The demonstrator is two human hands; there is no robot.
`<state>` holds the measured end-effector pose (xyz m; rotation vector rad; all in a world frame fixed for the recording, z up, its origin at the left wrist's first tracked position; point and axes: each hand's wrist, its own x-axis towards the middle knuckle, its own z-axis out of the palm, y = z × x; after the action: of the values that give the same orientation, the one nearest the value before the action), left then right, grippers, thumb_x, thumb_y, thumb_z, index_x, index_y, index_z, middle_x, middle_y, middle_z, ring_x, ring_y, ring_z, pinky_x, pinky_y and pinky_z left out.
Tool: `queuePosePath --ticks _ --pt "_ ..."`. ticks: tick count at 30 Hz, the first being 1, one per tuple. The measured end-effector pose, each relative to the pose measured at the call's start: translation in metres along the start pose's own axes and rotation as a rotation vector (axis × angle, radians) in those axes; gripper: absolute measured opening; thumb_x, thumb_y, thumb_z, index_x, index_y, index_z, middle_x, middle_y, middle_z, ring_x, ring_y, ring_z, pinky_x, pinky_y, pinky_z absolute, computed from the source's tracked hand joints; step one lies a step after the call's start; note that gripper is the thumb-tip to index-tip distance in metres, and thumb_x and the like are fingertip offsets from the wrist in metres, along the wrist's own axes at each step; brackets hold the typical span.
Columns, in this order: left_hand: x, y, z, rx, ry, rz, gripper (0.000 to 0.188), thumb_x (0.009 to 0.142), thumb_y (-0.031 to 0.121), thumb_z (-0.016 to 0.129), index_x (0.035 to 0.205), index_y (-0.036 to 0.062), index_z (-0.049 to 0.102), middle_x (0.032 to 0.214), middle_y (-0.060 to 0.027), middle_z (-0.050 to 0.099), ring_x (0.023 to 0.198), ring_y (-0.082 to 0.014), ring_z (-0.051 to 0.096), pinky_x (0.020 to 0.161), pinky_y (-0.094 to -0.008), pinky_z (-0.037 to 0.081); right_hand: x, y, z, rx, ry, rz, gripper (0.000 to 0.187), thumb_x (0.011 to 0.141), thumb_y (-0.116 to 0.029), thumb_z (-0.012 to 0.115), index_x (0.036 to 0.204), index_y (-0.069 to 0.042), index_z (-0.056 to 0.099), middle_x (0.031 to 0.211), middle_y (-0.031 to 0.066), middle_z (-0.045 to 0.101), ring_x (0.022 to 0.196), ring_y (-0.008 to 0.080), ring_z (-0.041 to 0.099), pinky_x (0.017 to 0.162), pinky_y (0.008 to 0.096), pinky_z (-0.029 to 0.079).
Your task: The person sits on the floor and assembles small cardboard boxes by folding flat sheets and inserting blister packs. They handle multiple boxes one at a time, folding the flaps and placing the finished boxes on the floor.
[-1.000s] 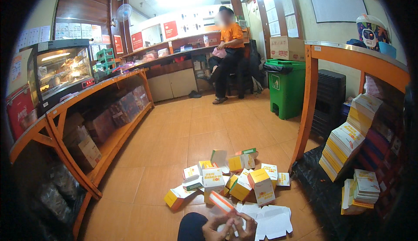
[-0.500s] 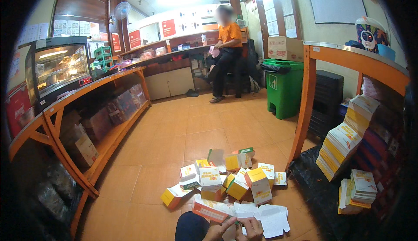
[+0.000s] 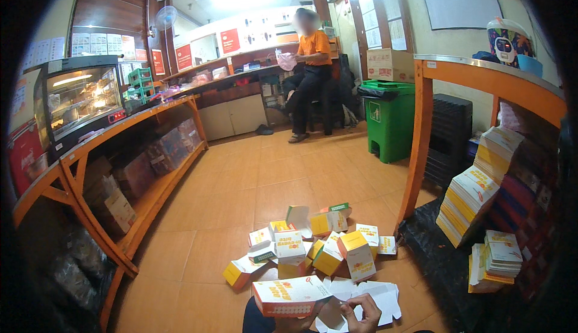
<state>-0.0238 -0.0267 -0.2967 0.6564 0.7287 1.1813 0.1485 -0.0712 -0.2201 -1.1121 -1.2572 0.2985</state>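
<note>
A white, yellow and orange cardboard box (image 3: pixel 292 291) is in my hands at the lower middle, its near end flap turned toward the right. My left hand (image 3: pixel 296 323) grips it from below, with most of its fingers hidden by the box. At the open end, my right hand (image 3: pixel 365 315) pinches the grey inner flap between thumb and fingers. Just beyond my right hand, flat white carton blanks (image 3: pixel 384 297) lie on the floor. Ahead of the box sits a loose heap of folded boxes, among them a yellow-topped box (image 3: pixel 356 255) and a tilted box (image 3: pixel 241 270).
Stacks of flat cartons (image 3: pixel 472 194) stand on the right under an orange-framed table (image 3: pixel 422 134). A green bin (image 3: pixel 388 122) is behind it. Along the left runs an orange-framed counter (image 3: pixel 162 197) with a lit display case (image 3: pixel 84 101). A person in orange (image 3: pixel 313 50) leans at the back counter.
The box has been raised and turned so that its printed face shows more. My right hand has shifted right, at the flap. The person at the back now holds the pink bag farther out.
</note>
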Motion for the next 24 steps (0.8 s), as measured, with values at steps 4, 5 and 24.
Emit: queuePosePath --ticks 4,5,24 --pt "-0.002 -0.003 0.007 0.063 0.008 0.027 0.035 0.097 0.020 0.068 0.124 -0.0011 0.062 0.120 -0.0098 0.066 0.112 -0.0211 0.061 0.097 -0.0334 0.049 0.000 -0.006 0.002 0.336 -0.126 0.035 0.009 0.082 0.002 0.076 0.088 0.000 0.070 0.084 0.0082 0.067 0.078 0.0190 0.061 0.073 0.0302 0.048" --pt "-0.003 -0.002 0.009 0.077 0.010 0.032 0.035 0.097 0.020 0.068 0.124 -0.0011 0.062 0.120 -0.0098 0.066 0.112 -0.0211 0.061 0.096 -0.0333 0.049 -0.001 -0.010 0.004 0.358 -0.139 0.027 0.010 0.081 0.004 0.076 0.090 0.000 0.072 0.086 0.0085 0.070 0.080 0.0194 0.064 0.075 0.0308 0.050" --pt "-0.004 -0.002 0.018 0.146 0.011 0.084 0.033 0.096 0.019 0.068 0.123 -0.0011 0.062 0.118 -0.0096 0.066 0.109 -0.0207 0.061 0.094 -0.0327 0.050 -0.004 -0.010 0.019 0.457 -0.068 0.048 0.014 0.086 0.006 0.069 0.098 0.001 0.074 0.087 0.0089 0.068 0.083 0.0189 0.062 0.078 0.0322 0.049"
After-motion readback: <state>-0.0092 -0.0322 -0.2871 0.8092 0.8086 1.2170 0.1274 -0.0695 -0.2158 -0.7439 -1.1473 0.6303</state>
